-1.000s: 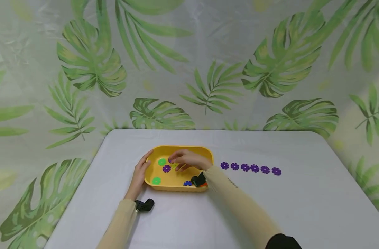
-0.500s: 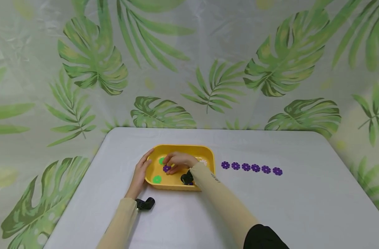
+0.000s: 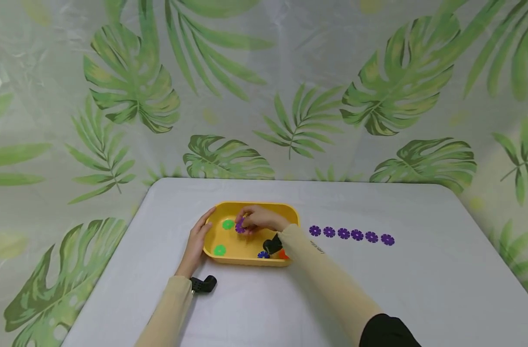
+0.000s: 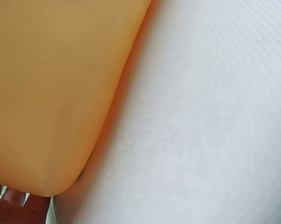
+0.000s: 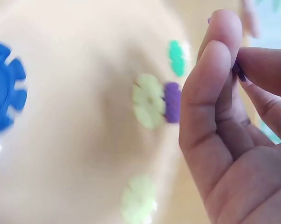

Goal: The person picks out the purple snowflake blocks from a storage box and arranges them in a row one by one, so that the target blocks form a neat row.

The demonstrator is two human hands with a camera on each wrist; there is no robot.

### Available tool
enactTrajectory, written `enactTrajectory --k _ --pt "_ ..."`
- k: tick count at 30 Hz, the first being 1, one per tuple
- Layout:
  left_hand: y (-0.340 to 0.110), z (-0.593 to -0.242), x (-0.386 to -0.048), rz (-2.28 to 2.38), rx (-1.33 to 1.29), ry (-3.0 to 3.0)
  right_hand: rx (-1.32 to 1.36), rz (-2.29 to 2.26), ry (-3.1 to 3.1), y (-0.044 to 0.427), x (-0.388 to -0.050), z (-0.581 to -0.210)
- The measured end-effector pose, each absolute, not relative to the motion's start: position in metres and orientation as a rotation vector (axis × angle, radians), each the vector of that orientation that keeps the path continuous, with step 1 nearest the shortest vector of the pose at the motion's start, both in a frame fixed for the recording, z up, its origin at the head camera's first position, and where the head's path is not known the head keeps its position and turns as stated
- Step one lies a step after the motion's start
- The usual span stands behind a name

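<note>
A yellow tray (image 3: 238,248) lies on the white table. My left hand (image 3: 196,241) holds its left rim, with the thumb near the edge; in the left wrist view some of its fingers (image 4: 23,207) show beside the tray wall. Over the tray's interior, my right hand (image 3: 264,219) pinches a purple snowflake disc (image 3: 240,227) between thumb and fingertips. Only a sliver of that disc (image 5: 239,71) shows in the right wrist view. Below the hand, a pale yellow disc (image 5: 148,101) lies beside another purple disc (image 5: 172,102).
Two green discs (image 3: 219,249) lie at the tray's left side, a blue disc (image 3: 263,254) and an orange-red piece (image 3: 283,254) near its front right. To the right of the tray, several purple discs (image 3: 344,233) form a row on the table (image 3: 376,289).
My right hand reached to the purple disc at the tray's left, took it between the fingers, then lifted it slightly and moved right. My left hand stays at the rim.
</note>
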State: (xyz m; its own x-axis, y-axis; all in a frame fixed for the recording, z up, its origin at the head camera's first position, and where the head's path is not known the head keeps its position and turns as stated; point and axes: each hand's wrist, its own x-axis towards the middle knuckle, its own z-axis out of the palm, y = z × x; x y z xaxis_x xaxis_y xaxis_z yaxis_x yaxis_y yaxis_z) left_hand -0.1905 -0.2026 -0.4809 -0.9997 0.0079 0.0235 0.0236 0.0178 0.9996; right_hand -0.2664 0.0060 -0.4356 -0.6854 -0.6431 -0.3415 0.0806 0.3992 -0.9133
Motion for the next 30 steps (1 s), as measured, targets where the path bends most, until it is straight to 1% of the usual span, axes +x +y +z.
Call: enactTrajectory --k 5,11,16,24,27,30 --pt "-0.198 -0.470 -0.185 -2.184 -0.035 -2.257 -0.573 -1.373 1.964 0.049 -0.265 -0.419" --pt "-0.198 -0.470 -0.185 -2.200 -0.030 -2.236 -0.518 -1.442 2.022 0.123 -0.265 -0.415" --pt "-0.199 -0.470 -0.184 -2.214 -0.020 -2.235 -0.399 -1.488 2.117 0.197 -0.262 -0.422" --pt "-0.199 -0.470 -0.186 -2.209 -0.013 -2.252 -0.219 -1.551 2.232 0.314 -0.241 -0.443" --pt "-0.202 -0.478 -0.190 -2.223 -0.013 -2.233 -0.145 -1.569 2.288 0.349 -0.232 -0.451" --pt "-0.205 -0.489 -0.195 -2.224 -0.003 -2.217 -0.058 -1.544 2.360 0.372 -0.222 -0.459"
